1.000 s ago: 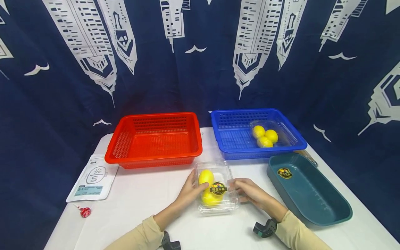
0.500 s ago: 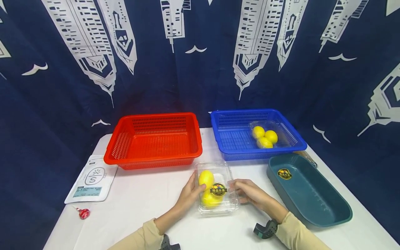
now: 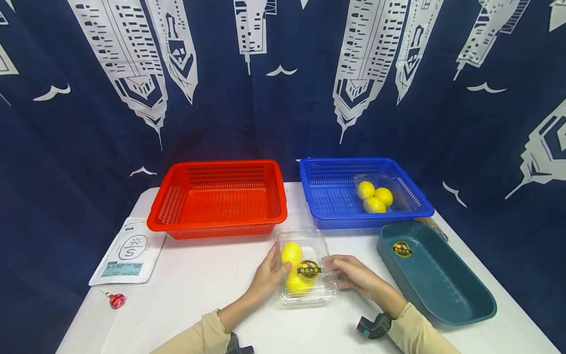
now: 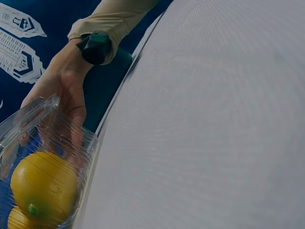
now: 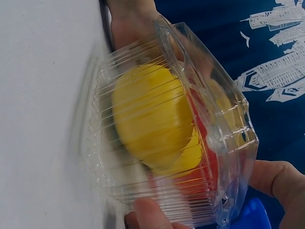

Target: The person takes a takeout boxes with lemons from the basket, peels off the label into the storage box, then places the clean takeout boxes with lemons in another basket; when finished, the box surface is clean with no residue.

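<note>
A clear clamshell box [image 3: 306,268] holding yellow lemons [image 3: 292,253] is set on the white table [image 3: 199,285], just in front of the gap between the red basket [image 3: 217,199] and the blue basket [image 3: 360,191]. Its left side is gripped by the curled fingers of the left hand [image 3: 268,277]; its right side is held by the right hand [image 3: 353,275], fingers bent against the lid.

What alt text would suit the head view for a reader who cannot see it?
Both hands, left and right, hold a clear box of lemons on a white table. Behind stand a red basket and a blue basket with more lemons; a teal tray lies right.
</note>
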`<move>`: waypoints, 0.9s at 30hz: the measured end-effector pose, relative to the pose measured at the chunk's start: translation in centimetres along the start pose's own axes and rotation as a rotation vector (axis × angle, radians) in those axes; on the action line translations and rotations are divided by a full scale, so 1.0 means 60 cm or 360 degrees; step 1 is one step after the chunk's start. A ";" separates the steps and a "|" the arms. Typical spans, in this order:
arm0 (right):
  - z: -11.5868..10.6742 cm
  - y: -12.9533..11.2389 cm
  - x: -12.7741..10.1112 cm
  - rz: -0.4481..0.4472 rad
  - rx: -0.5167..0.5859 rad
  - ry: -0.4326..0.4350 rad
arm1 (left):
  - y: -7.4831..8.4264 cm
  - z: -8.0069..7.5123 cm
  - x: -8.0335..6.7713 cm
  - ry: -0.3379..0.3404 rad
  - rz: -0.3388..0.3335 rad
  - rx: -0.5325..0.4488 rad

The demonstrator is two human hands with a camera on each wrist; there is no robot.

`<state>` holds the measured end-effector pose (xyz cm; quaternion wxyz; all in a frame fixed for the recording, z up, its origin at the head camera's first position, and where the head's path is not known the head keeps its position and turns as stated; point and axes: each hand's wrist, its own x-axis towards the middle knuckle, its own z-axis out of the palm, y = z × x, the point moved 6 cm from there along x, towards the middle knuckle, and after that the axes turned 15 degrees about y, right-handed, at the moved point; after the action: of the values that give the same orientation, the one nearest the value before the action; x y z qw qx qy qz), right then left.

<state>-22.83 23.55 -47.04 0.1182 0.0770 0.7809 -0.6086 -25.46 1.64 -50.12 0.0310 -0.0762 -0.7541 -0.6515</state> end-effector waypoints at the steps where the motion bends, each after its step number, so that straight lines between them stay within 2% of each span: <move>1: 0.000 0.000 0.000 0.0000 -0.0003 -0.0001 | 0.000 0.000 0.000 -0.0002 -0.0002 -0.0003; 7: 0.001 -0.001 0.000 0.0000 0.0011 -0.0029 | -0.001 0.001 0.000 -0.0001 -0.0018 -0.0014; 16: -0.008 -0.013 0.002 -0.0026 -0.0002 -0.0037 | 0.002 0.000 0.000 0.0001 0.0015 -0.0022; 23: -0.018 -0.038 0.007 -0.0167 -0.0076 -0.0001 | 0.002 0.000 0.001 -0.0002 0.0017 -0.0025; 27: -0.027 -0.062 0.009 -0.0260 -0.0105 0.0099 | 0.002 0.000 -0.002 0.0000 0.0001 -0.0013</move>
<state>-24.47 24.19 -43.33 0.0464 0.0281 0.8074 -0.5876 -25.35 1.63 -50.02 0.0309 -0.0766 -0.7515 -0.6546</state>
